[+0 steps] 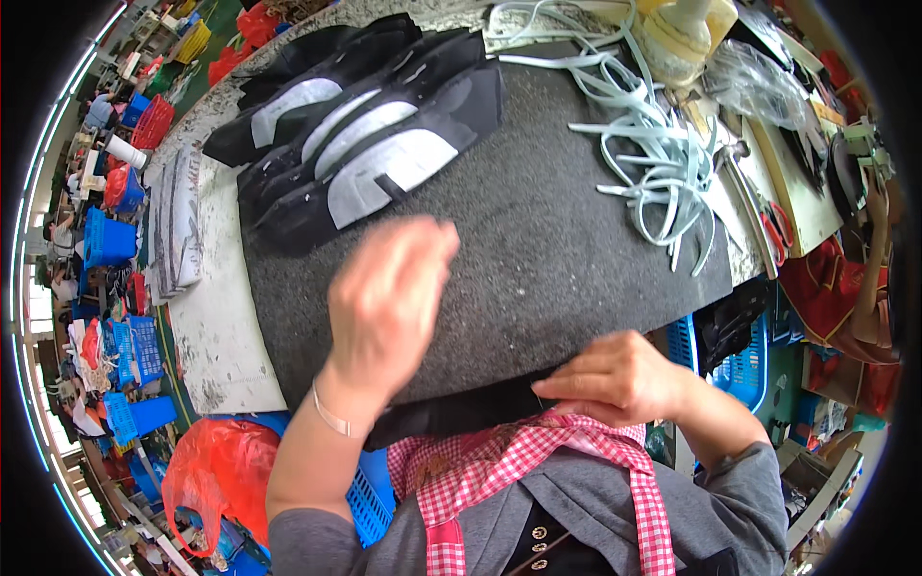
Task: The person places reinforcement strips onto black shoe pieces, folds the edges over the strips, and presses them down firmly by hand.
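We judge the black pieces (370, 130) fanned on the mat (519, 221) done, the dark cloth (451, 415) at its near edge remaining. Our right hand (615, 379) seems pinched on it; our left hand (384, 293) blurs: grip, we cannot tell.

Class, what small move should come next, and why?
Perhaps lower the left hand onto the nearest white-patched black piece: the hand looks empty, though blurred, and nearby, while the right hand is at the black fabric beside the mat.

A workshop: stained worktable (226, 360), scissors (774, 228), black pieces (370, 134), blue baskets (135, 348) and, at the rim, probably co-workers (99, 111).
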Tool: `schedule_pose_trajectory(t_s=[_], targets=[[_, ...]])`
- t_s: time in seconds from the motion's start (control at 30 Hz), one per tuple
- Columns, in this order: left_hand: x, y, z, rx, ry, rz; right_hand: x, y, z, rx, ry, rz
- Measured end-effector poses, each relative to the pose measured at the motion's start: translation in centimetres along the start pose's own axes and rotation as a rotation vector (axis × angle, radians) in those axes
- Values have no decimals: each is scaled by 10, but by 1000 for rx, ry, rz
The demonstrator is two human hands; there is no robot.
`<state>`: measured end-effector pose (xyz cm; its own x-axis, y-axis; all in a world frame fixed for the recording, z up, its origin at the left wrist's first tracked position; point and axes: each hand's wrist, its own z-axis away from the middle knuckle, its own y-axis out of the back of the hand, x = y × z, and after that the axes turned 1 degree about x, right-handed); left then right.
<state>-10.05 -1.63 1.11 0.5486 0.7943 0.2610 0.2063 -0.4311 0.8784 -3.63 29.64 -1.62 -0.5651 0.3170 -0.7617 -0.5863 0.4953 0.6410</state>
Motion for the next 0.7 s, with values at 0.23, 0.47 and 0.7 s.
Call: schedule_pose_trajectory(t_s=[0.23,0.47,0.7], targets=[[-43,-11,-24,-16,-151,-213,54,49,-196,487,97,454],[-4,78,52,-113,121,259,96,144,-245,277,-637,371],[15,28,34,275,-188,-43,170,160,-176,496,-656,845]])
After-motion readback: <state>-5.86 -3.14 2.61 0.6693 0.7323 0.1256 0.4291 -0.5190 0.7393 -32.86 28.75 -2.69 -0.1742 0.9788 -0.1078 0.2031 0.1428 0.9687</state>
